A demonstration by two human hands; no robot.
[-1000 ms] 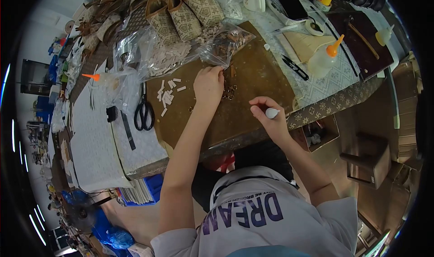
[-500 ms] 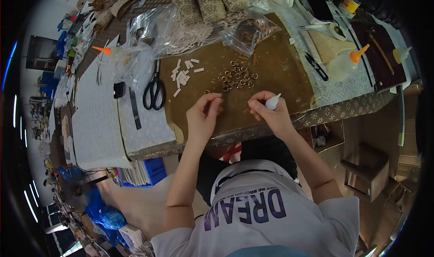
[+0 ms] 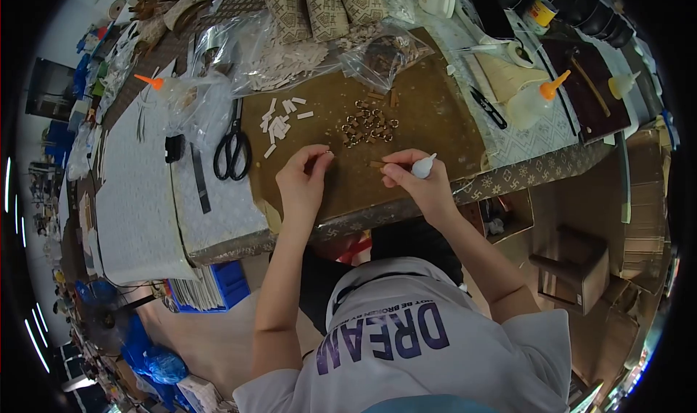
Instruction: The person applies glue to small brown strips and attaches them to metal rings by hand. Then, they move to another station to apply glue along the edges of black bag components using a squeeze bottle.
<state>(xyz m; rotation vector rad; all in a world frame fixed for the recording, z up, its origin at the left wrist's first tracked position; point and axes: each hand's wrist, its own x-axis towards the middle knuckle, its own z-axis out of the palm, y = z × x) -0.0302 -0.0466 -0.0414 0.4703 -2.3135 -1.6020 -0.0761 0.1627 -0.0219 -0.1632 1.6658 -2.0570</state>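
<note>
My left hand (image 3: pixel 301 180) is over the brown work mat (image 3: pixel 443 122), thumb and forefinger pinched on a tiny shiny piece, apparently a metal ring (image 3: pixel 331 152). To its right, my right hand (image 3: pixel 425 188) holds a small brown leather strip (image 3: pixel 377 164) between its fingertips. A small white glue bottle (image 3: pixel 422 167) is tucked in that same hand, nozzle pointing up and right. Just beyond the hands lies a cluster of metal rings with brown leather tabs (image 3: pixel 369 126). Loose pale strips (image 3: pixel 277 127) are scattered farther left on the mat.
Black-handled scissors (image 3: pixel 232 155) lie left of the mat. Behind it are plastic bags of pieces (image 3: pixel 388 53) and patterned pouches (image 3: pixel 327 13). A black cutter (image 3: pixel 488 108) and an orange-tipped bottle (image 3: pixel 534 104) are at right. The table's front edge (image 3: pixel 348 224) runs below my hands.
My left fingertips have come together on the small ring that lay on the mat. The brown strip in my right fingers shows more plainly now. The whole view has shifted slightly.
</note>
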